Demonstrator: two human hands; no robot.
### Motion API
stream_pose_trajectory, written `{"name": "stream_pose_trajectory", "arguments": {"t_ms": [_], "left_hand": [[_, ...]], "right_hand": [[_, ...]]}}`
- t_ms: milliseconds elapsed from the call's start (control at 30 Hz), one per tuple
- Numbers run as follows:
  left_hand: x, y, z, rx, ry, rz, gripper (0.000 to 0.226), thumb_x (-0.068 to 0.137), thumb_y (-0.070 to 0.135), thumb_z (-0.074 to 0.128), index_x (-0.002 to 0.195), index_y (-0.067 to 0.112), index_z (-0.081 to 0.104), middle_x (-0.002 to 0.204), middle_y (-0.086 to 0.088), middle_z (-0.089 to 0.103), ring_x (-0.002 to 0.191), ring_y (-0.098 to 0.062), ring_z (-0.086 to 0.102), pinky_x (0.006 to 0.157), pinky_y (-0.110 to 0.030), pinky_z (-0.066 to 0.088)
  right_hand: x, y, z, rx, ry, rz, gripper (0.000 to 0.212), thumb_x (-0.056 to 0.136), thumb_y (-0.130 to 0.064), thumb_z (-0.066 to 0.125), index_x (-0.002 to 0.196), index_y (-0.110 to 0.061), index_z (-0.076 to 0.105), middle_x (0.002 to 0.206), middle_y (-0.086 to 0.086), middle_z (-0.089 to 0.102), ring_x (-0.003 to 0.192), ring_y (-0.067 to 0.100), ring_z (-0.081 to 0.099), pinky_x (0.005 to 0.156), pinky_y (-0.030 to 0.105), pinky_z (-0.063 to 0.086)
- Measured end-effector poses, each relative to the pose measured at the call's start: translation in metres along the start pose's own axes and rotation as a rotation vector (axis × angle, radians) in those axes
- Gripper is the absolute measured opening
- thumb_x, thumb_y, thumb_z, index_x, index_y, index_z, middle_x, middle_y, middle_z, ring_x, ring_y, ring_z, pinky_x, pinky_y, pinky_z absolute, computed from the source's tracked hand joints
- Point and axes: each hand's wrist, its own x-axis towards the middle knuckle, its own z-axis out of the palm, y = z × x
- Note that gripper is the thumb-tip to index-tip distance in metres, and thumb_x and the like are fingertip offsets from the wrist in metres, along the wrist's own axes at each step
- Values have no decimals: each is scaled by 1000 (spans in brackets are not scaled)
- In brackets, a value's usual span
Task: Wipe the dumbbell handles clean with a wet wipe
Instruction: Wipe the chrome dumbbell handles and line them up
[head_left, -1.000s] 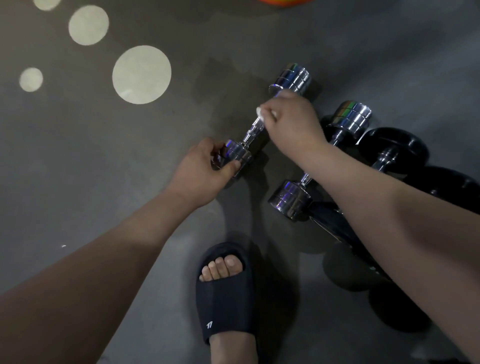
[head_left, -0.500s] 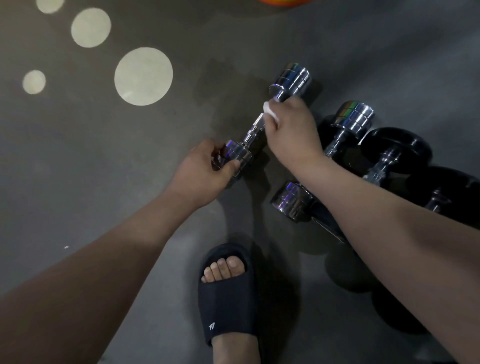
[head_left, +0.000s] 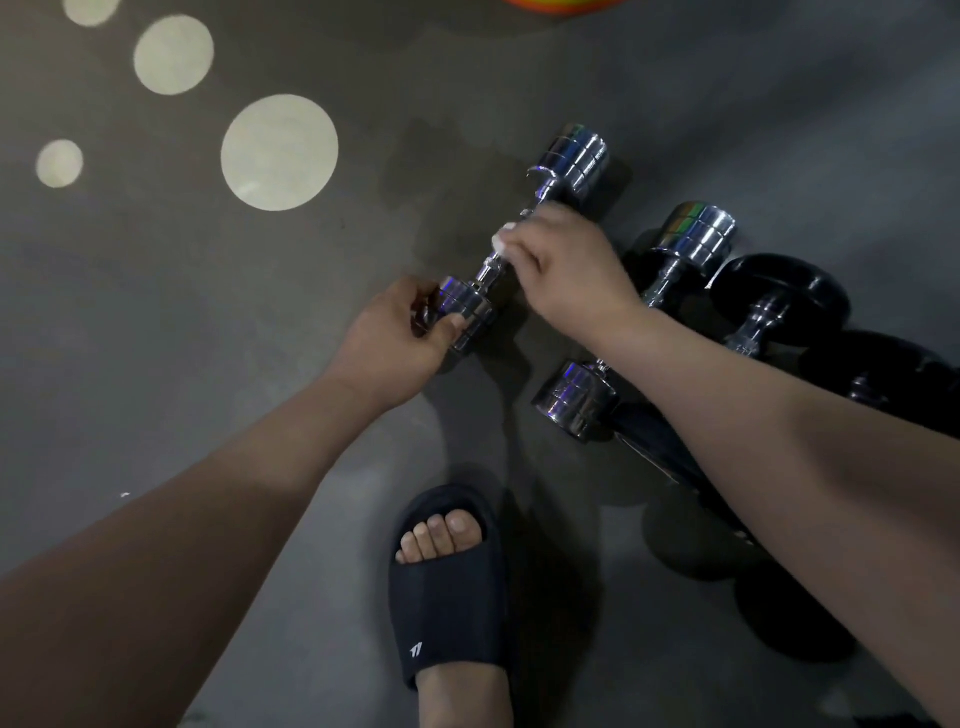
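Your left hand (head_left: 395, 340) has its fingers (head_left: 423, 306) curled round the lower head of the chrome dumbbell (head_left: 576, 158), which lies on the floor (head_left: 208, 312) at frame centre. Your right hand (head_left: 569, 270) pinches a white wet wipe (head_left: 505, 236) on its handle (head_left: 488, 273). A second chrome dumbbell (head_left: 693, 234) lies to its right.

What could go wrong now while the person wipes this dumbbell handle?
The left hand grips only one head of the chrome dumbbell; if it slips, the weight could roll toward the toes in the open slipper. The right hand pinches a small wet wipe, so bare skin may rub the handle.
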Motion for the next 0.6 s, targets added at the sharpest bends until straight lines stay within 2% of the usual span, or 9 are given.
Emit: {"name": "stream_pose_trajectory", "arguments": {"t_ms": [100, 167, 267, 400, 433, 533, 600], "left_hand": [[-1, 1, 0, 3, -1, 5, 35, 96, 32, 66, 128, 22, 60, 115, 3, 65, 105, -16, 62, 87, -25, 44], [-1, 2, 0, 4, -1, 6, 34, 96, 31, 66, 128, 19, 60, 115, 0, 65, 104, -19, 62, 85, -26, 44], [0, 3, -1, 15, -8, -6, 35, 96, 31, 65, 128, 19, 59, 118, -2, 65, 103, -19, 61, 82, -23, 41], [0, 1, 0, 30, -2, -1, 38, 96, 33, 65, 131, 20, 59, 124, -5, 63, 109, -19, 60, 85, -20, 38], [0, 1, -1, 37, -1, 0, 38, 96, 33, 65, 131, 19, 59, 124, -5, 62, 110, -19, 60, 84, -19, 37], [-1, 1, -1, 56, 7, 6, 37, 96, 33, 64, 130, 18, 59, 126, -6, 59, 110, -19, 58, 82, -17, 34], [-1, 1, -1, 54, 10, 5, 36, 97, 32, 64, 130, 18, 60, 126, -6, 57, 109, -19, 58, 82, -17, 34]], "right_hand": [[5, -3, -2, 0, 113, 166, 18, 95, -16, 59, 90, -8, 74, 94, 14, 63, 81, 30, 63, 77, 34, 51], [0, -11, 4, 11, 75, 105, 16, 94, -14, 60, 91, -7, 75, 92, 14, 63, 81, 31, 64, 75, 38, 53], [-4, -11, -1, 25, -67, -39, 16, 95, -16, 62, 96, -8, 75, 92, 12, 63, 83, 30, 64, 75, 37, 52], [15, 0, -13, -38, 39, 162, 23, 96, -21, 56, 91, -10, 76, 96, 14, 63, 83, 30, 63, 80, 38, 50], [14, -1, -10, -55, 39, 161, 24, 96, -21, 55, 91, -9, 75, 96, 15, 62, 83, 31, 62, 79, 38, 50], [0, -12, 4, -23, -100, -29, 21, 96, -19, 56, 93, -10, 74, 92, 13, 60, 81, 32, 63, 74, 38, 52], [-3, -11, 1, 22, -149, -85, 18, 96, -18, 59, 97, -9, 75, 93, 12, 62, 84, 30, 65, 76, 39, 53]]}}
